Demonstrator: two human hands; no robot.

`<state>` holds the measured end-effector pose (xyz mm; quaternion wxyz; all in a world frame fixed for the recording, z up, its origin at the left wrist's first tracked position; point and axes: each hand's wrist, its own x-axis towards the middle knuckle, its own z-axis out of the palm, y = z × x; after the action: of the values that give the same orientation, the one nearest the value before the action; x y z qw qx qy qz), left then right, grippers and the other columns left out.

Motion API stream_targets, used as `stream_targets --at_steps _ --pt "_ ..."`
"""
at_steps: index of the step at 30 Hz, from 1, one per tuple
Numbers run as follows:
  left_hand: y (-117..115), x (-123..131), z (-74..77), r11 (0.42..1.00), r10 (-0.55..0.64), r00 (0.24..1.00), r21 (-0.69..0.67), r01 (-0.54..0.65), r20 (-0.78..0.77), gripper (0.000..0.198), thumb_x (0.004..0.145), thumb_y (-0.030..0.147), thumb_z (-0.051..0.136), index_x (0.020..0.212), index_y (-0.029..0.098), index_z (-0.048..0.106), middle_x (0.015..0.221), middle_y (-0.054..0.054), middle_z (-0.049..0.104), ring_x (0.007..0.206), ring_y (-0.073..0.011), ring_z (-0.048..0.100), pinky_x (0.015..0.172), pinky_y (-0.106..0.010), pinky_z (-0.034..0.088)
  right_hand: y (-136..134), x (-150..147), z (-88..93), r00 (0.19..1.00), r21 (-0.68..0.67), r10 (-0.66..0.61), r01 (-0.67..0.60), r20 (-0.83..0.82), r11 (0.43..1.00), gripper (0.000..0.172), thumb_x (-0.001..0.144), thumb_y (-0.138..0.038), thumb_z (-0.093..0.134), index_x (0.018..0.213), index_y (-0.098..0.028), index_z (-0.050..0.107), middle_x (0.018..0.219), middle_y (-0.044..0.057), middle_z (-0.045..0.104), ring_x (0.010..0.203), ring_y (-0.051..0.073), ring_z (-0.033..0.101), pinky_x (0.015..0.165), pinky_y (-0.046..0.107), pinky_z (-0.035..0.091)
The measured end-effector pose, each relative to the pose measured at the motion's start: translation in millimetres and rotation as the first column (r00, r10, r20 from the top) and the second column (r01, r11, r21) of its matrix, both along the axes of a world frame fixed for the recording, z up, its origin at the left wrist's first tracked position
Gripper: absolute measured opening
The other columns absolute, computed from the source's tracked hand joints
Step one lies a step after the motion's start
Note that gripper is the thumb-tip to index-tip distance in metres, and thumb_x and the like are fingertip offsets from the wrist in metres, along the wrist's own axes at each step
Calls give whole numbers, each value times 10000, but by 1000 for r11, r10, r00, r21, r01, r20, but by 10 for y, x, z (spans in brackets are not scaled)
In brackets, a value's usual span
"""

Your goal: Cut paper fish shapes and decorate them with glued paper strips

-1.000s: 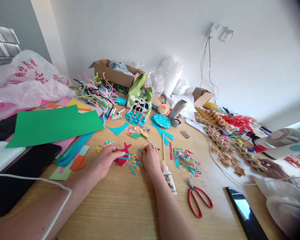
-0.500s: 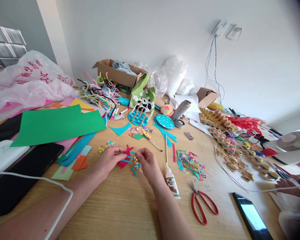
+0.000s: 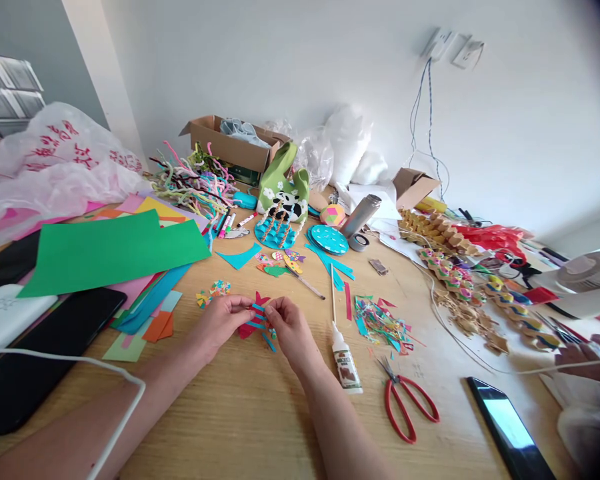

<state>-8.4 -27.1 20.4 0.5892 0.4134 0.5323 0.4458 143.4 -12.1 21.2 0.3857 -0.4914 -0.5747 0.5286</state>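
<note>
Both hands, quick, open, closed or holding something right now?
Left hand: closed at the red paper cutout; exact grip can't be told.
Right hand: closed, apparently pinching a blue paper strip.

A light-brown wooden desk [image 3: 220, 420] is lit brightly and evenly, apparently from the right, with a soft shadow cast beside the bare right forearm [image 3: 337, 413]. Pale glare is reflected by a black rectangular smartphone's glossy screen [image 3: 505, 420]. The upper-right corner is blacked out; a white rounded plastic appliance [image 3: 570, 273] is stretched and softened near the edge. Fine detail is lost on the magenta paper fish cutout [image 3: 246, 331].
</note>
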Motion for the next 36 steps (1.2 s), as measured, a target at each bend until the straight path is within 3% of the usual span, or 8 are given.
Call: stream_targets --at_steps 26,36 --pt "-22 6 28 999 -35 999 -21 36 24 177 677 302 694 771 158 734 699 -39 732 611 -160 629 592 -259 446 -8 -23 13 999 -55 -37 35 -35 998 215 749 -385 579 702 -190 502 588 -46 491 529 111 430 496 240 307" --pt "-20 9 30 999 -23 1000 -28 23 9 205 658 320 711 784 161 739 745 -52 744 674 -185 656 641 -275 460 -13 -21 22 998 -63 -40 36 -54 997 180 752 -350 577 695 -193 510 570 -46 495 511 104 431 471 226 307"
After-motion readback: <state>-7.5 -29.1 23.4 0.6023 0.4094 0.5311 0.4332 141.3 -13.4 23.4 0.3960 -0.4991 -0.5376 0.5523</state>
